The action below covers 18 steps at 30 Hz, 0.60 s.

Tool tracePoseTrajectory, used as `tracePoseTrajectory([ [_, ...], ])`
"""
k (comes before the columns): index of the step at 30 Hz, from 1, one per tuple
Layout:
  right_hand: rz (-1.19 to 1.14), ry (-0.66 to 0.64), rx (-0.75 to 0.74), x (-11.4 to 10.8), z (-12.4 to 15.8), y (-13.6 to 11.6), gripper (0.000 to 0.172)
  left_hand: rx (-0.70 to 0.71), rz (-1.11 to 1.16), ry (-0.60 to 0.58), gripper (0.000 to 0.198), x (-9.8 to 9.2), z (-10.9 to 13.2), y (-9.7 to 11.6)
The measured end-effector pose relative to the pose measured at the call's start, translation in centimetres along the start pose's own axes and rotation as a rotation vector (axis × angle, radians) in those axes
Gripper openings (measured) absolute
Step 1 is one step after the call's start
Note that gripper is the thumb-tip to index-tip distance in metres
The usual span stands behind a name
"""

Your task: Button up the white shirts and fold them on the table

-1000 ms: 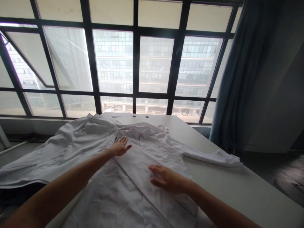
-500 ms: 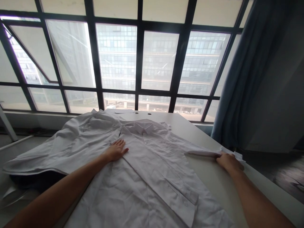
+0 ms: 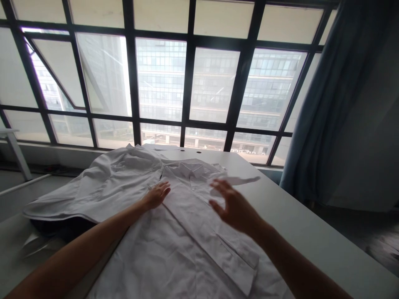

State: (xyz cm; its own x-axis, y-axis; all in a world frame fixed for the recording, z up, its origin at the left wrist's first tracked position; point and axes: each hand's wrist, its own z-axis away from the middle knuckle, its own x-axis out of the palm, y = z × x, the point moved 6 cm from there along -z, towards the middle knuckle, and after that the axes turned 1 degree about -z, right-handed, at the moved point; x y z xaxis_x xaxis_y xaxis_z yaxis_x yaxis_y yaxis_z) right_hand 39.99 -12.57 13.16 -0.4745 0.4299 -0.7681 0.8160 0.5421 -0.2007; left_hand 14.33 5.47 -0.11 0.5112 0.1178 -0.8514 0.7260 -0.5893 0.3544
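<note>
A white button-up shirt (image 3: 174,253) is spread on the table, its collar (image 3: 191,169) toward the window. One sleeve (image 3: 224,253) lies folded diagonally down the front, cuff near the bottom. My left hand (image 3: 156,195) rests open, fingers extended, on the shirt's left shoulder side. Above the right side of the chest is my right hand (image 3: 232,205), fingers apart and slightly blurred, with nothing visible in it. Just beyond it the other sleeve (image 3: 245,180) shows partly, its end pointing right; my hand hides the rest.
Another pile of white shirts (image 3: 102,178) lies to the left, with something dark (image 3: 62,228) under its near edge. The white table (image 3: 299,232) extends along the right. Large windows (image 3: 162,83) stand behind, and a blue curtain (image 3: 314,124) hangs at the right.
My right hand has let go of the outstretched sleeve's cuff end and moved left over the chest. That sleeve has come inward across the shirt. My left hand stays in place.
</note>
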Motion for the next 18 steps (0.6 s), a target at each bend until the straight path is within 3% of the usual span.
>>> tracePoseTrajectory([
  [2,-0.238,-0.399,-0.068,3.4,1.3,-3.5,0.038,-0.048,0.194,-0.023,0.069,-0.8,0.8,0.9],
  [4,-0.327,-0.606,-0.038,5.0,2.2,-3.8,0.029,-0.096,0.346,-0.11,0.075,-1.0,1.8,1.9],
  [6,-0.232,-0.567,0.078,5.0,1.7,-0.9,0.024,-0.089,0.375,-0.195,0.075,-0.9,2.9,3.3],
  [9,0.016,-0.461,0.249,4.9,0.9,5.4,0.018,-0.032,0.301,-0.252,0.071,-1.4,3.9,5.6],
  [10,0.063,-0.456,0.26,5.1,0.9,7.2,0.02,-0.022,0.292,-0.274,0.07,-1.6,4.0,6.2],
  [14,0.189,-0.407,0.233,6.4,2.4,11.9,0.06,0.02,0.299,-0.432,0.067,-2.8,5.0,8.3],
  [18,0.272,-0.318,0.275,7.2,3.8,14.5,0.065,0.118,0.244,-0.515,0.068,-3.5,6.5,9.6],
])
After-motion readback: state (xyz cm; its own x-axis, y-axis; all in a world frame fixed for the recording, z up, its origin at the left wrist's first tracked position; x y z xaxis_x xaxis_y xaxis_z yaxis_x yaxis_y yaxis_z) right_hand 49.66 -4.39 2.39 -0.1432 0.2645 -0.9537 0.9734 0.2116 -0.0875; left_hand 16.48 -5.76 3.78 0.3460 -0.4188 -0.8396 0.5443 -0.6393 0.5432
